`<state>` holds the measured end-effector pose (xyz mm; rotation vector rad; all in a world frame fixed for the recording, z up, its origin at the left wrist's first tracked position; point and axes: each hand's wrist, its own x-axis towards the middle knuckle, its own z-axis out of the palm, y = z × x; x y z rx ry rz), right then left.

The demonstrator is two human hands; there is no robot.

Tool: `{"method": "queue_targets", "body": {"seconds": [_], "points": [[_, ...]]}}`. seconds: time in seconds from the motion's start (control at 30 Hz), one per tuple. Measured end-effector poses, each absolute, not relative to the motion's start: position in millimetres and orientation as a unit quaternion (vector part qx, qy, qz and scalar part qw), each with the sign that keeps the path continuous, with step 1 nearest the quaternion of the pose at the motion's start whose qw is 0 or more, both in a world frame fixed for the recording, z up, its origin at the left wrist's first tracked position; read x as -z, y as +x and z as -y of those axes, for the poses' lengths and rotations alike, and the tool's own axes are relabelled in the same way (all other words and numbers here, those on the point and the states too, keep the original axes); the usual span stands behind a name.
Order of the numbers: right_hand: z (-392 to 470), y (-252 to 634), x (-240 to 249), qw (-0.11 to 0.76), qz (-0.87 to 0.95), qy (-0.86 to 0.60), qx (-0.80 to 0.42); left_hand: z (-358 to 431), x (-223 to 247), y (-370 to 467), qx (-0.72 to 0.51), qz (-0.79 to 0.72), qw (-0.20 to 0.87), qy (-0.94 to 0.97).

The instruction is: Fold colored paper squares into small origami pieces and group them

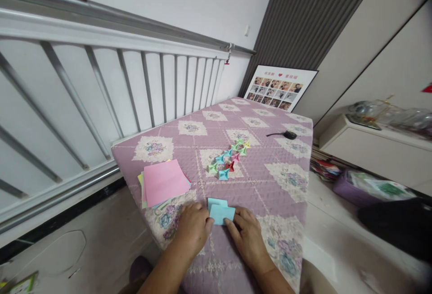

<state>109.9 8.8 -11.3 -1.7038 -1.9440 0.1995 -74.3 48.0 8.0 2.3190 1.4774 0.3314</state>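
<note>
As two hands [195,225] [247,234] hold paper [222,214], ten shapes [223,175] beyond.

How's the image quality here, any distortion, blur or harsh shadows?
Head view: wide-angle distortion, with the radiator slanting and stretched towards the left; head view: the top right corner darkens and blurs; head view: soft light, no hard shadows around the blue paper; head view: small lettering on the photo board too soft to read reliably.

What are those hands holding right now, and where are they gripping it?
A folded light-blue paper: the left hand is at its left edge, the right hand at its right edge.
</note>
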Motion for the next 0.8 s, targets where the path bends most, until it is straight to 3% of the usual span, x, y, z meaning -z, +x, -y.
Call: {"method": "queue_targets", "body": {"seconds": [0.57, 0.8], "points": [[-19.3, 95.5, 13.1, 0.191, 0.625, -0.757, -0.006, -48.5, -7.7, -67.3, -0.111, -0.566, 0.146, 0.803], [-19.7, 93.6, 10.5, 0.179, 0.625, -0.759, -0.008, -49.1, -3.8, -64.5, -0.16, -0.469, 0.171, 0.851]]}}
